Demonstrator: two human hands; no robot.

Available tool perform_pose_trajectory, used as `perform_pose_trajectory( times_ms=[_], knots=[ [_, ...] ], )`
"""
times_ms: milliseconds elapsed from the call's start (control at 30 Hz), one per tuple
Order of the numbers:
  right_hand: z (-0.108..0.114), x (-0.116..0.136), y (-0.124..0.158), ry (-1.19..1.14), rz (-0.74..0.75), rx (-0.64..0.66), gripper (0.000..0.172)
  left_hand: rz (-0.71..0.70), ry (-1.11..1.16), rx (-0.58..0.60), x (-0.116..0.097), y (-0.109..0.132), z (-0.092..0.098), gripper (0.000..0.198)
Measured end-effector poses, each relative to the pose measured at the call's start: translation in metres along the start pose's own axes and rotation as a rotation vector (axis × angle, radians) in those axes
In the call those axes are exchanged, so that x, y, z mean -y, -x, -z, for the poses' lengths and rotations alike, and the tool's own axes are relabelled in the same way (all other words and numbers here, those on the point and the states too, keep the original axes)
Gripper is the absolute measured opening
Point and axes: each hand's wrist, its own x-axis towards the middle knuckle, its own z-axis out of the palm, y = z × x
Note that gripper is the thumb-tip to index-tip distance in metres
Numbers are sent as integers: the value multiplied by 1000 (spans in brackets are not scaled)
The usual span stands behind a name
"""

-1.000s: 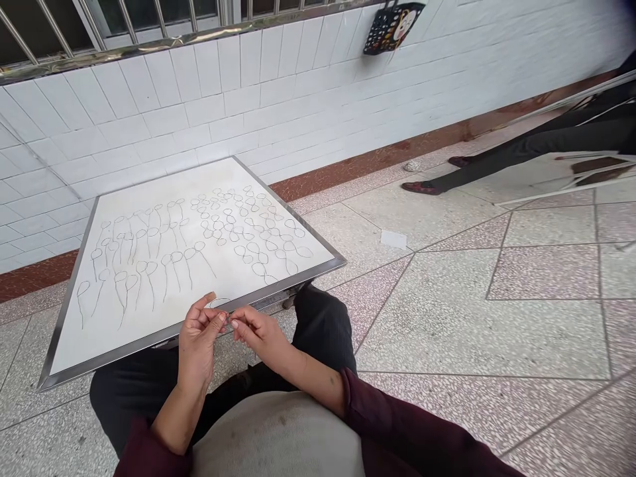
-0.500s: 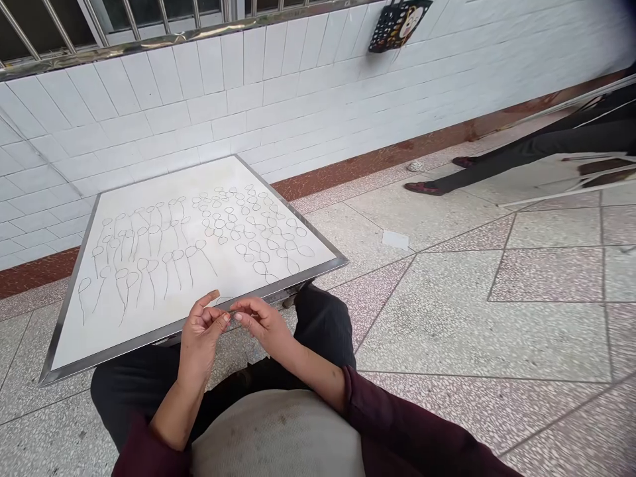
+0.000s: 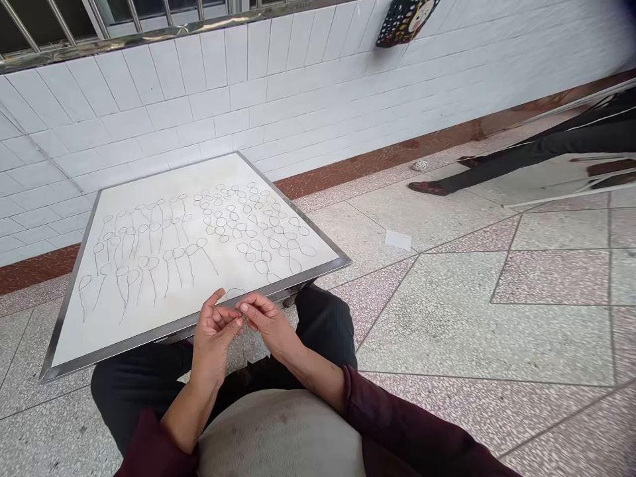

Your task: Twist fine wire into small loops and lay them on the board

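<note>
My left hand (image 3: 217, 328) and my right hand (image 3: 262, 318) meet over the front edge of a white board with a grey metal rim (image 3: 173, 329). Both pinch a thin dark wire, and its curved loop (image 3: 236, 290) rises just above the fingertips. A wrapped cap or tape covers a fingertip of my left hand. On the board lie rows of single wire loops with long tails (image 3: 132, 275) at the left. Figure-eight wire loops (image 3: 265, 255) are grouped at the right. The wire's ends between my fingers are too small to make out.
The board rests above my knees, near a white tiled wall (image 3: 173, 106). A patterned basket (image 3: 405, 23) hangs on the wall. At the right, another person's legs (image 3: 497, 169) stretch out beside pale bars. A white paper piece (image 3: 398, 240) lies on the floor.
Both hands have shifted slightly to the right, still pinching the wire. My right fingers have drawn in closer against my left fingertips. The loop shows more above them.
</note>
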Motion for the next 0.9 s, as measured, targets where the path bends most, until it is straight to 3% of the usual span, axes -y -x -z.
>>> perform_pose_trajectory(
  times_ms=[367, 500, 633, 767, 900],
  knots=[
    [4, 16, -4, 67, -110, 199, 28, 52, -17, 11, 0, 0, 4, 54],
    [5, 19, -4, 90, -132, 210, 29, 30, -46, 48, 2, 2, 8, 55],
    [4, 15, -3, 177, -85, 177, 28, 0, -93, 14, 0, 2, 8, 53],
    [7, 12, -2, 411, 11, 197, 22, -75, -147, -70, -4, 2, 9, 47],
    [8, 11, -2, 513, 8, 215, 19, -82, -189, -90, -6, 2, 13, 44]
  ],
)
